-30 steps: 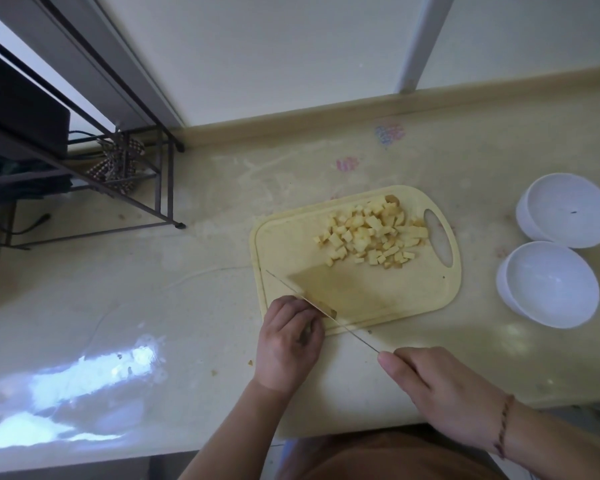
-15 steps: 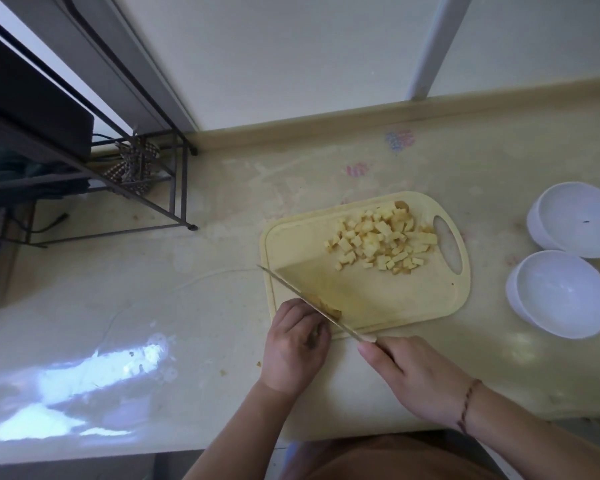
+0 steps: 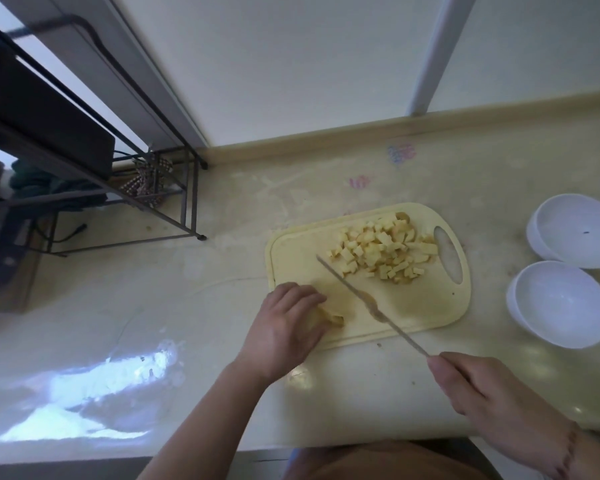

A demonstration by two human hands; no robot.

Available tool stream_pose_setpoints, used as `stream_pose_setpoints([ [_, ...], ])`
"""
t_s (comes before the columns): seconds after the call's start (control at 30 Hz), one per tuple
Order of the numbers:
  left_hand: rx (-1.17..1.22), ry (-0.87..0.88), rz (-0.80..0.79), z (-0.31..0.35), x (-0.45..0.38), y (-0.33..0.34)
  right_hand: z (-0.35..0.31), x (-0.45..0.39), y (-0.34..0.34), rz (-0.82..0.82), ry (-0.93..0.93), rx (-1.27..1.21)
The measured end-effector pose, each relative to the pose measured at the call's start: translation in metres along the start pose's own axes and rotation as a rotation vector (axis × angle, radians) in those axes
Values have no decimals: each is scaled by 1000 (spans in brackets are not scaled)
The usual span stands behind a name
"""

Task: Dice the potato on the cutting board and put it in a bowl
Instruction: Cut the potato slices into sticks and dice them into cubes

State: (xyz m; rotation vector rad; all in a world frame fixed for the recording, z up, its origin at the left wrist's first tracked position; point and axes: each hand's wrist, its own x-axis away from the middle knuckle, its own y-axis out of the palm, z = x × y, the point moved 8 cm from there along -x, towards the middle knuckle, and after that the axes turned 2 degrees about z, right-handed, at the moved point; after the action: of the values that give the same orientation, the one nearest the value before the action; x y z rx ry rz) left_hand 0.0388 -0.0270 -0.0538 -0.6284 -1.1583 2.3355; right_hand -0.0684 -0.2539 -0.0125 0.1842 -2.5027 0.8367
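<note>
A pale yellow cutting board lies on the counter. A heap of diced potato sits at its far right, next to the handle hole. My left hand presses down on a remaining potato piece at the board's near left corner; most of that piece is hidden under the fingers. My right hand grips the handle of a thin knife, whose blade slants across the board with its tip near the diced heap. Potato bits stick to the blade. Two empty white bowls stand to the right of the board.
A black metal rack with dark items stands at the back left. A raised beige ledge and a white wall close off the back. The counter's near edge runs just in front of my body.
The knife has left the potato piece and swung right, its tip now near the diced heap. My right hand drew back toward me. My left hand stays on the piece.
</note>
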Motion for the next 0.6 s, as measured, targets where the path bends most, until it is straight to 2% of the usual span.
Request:
stream_pose_setpoints([
  [0.17,-32,132,-144,5,-18,15,14,2,-7,25,52,-20],
  [0.33,30,70,-119,6,-33,13,18,7,-8,57,62,-22],
  [0.6,31,72,-296,4,-31,31,21,8,-8,83,86,-67],
])
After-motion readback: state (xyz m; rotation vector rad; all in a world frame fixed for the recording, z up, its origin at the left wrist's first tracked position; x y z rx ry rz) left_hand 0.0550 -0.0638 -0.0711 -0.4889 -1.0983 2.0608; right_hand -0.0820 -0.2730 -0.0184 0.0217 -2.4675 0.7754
